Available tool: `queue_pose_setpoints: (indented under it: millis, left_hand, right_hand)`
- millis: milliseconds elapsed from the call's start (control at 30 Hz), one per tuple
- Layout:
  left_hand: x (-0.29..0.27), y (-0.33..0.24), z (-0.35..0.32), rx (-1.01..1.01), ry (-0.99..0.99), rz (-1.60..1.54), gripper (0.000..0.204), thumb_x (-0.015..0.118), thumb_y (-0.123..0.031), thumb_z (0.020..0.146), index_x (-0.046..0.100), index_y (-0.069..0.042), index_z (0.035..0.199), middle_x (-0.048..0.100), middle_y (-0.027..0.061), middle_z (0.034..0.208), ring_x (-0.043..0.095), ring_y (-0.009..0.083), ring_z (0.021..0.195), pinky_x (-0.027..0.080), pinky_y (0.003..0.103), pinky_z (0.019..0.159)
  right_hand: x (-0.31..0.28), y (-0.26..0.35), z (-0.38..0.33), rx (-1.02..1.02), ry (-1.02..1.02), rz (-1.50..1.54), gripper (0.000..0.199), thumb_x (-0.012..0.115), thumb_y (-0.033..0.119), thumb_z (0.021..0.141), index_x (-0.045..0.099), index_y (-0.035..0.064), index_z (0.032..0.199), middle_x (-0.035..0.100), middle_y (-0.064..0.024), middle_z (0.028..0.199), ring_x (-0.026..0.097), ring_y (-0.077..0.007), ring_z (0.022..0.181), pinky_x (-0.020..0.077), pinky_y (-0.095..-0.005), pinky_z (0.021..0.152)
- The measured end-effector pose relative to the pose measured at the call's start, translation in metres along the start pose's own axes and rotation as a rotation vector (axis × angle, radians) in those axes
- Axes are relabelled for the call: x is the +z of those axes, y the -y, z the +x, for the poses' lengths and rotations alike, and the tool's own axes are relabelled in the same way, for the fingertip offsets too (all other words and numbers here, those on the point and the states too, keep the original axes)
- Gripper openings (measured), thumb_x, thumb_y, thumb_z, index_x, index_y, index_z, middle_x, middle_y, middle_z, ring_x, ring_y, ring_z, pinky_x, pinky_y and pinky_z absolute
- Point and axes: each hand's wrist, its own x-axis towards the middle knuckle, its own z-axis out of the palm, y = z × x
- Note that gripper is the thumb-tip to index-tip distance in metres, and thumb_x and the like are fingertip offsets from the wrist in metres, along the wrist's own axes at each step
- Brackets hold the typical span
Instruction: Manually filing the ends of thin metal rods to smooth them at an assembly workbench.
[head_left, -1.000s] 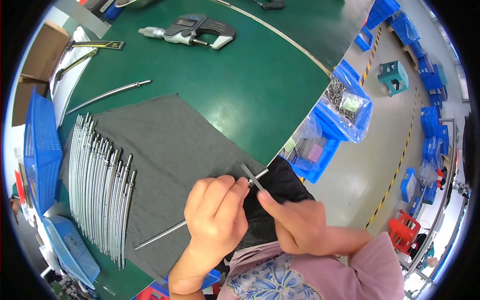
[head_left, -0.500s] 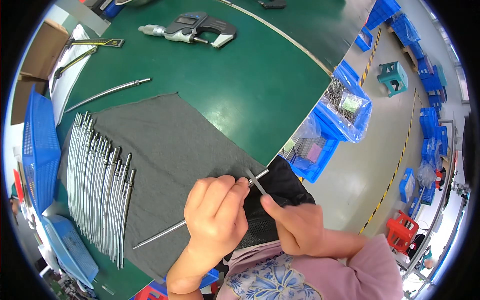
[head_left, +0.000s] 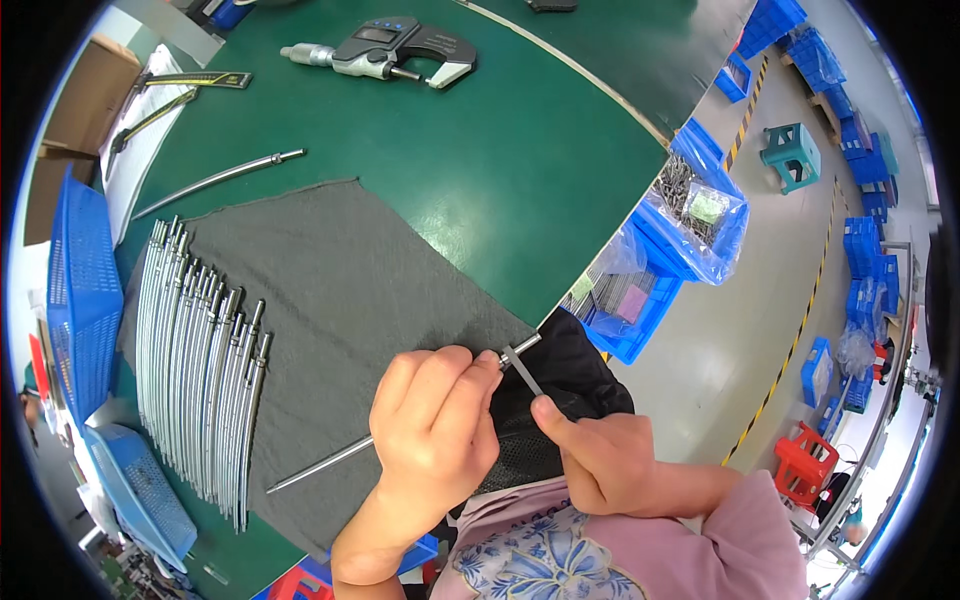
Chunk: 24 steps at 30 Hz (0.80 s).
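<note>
My left hand (head_left: 435, 420) is closed around a slim metal rod (head_left: 325, 466), which slants from the lower left up to the right across a grey cloth. The rod's collared end sticks out past my thumb. A thin flat strip that looks like a small file (head_left: 523, 372) lies across this end, just beyond the collar. Its lower part is gripped in my right hand (head_left: 605, 455), with the thumb stretched along it. On the cloth (head_left: 340, 270), left of my hands, several similar metal rods (head_left: 195, 380) lie side by side, their collared ends pointing away from me.
A digital micrometer (head_left: 385, 50) lies at the far side of the green table (head_left: 520, 170), with one separate rod (head_left: 220, 183) left of it. Blue baskets (head_left: 85, 290) line the left edge. Blue bins (head_left: 640, 335) with metal parts stand off the right edge.
The file has slid a little down and to the right across the rod, along with my right hand. My left hand keeps its hold on the rod in nearly the same place.
</note>
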Motion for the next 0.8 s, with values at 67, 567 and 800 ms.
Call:
queue_pose_setpoints:
  millis: [67, 567, 800]
  left_hand:
    - [0.0, 0.0, 0.001, 0.008, 0.011, -0.008, 0.023, 0.071, 0.005, 0.062, 0.066, 0.001, 0.084, 0.058, 0.008, 0.082, 0.055, 0.0238, 0.067, 0.046, 0.033, 0.057]
    - [0.0, 0.001, 0.002, 0.008, 0.001, -0.007, 0.021, 0.071, 0.005, 0.063, 0.066, 0.0, 0.082, 0.057, 0.0076, 0.079, 0.054, 0.024, 0.065, 0.045, 0.033, 0.055]
    - [0.0, 0.0, 0.003, 0.001, -0.015, -0.003, 0.02, 0.072, 0.006, 0.062, 0.066, -0.001, 0.08, 0.057, 0.0075, 0.078, 0.053, 0.0238, 0.064, 0.043, 0.033, 0.054]
  right_hand:
    - [0.009, -0.006, 0.016, -0.043, -0.062, -0.026, 0.06, 0.058, 0.001, 0.068, 0.057, 0.001, 0.128, 0.039, 0.0005, 0.052, 0.041, -0.0134, 0.039, 0.0341, -0.0283, 0.038]
    - [0.014, -0.03, -0.022, -0.042, -0.082, 0.066, 0.058, 0.057, -0.005, 0.066, 0.061, 0.0017, 0.123, 0.035, 0.0, 0.05, 0.037, -0.0142, 0.037, 0.03, -0.03, 0.037]
    - [0.016, -0.042, 0.03, -0.06, -0.357, 0.054, 0.049, 0.062, -0.01, 0.072, 0.061, -0.0007, 0.12, 0.044, -0.0028, 0.053, 0.042, -0.0154, 0.04, 0.031, -0.0292, 0.039]
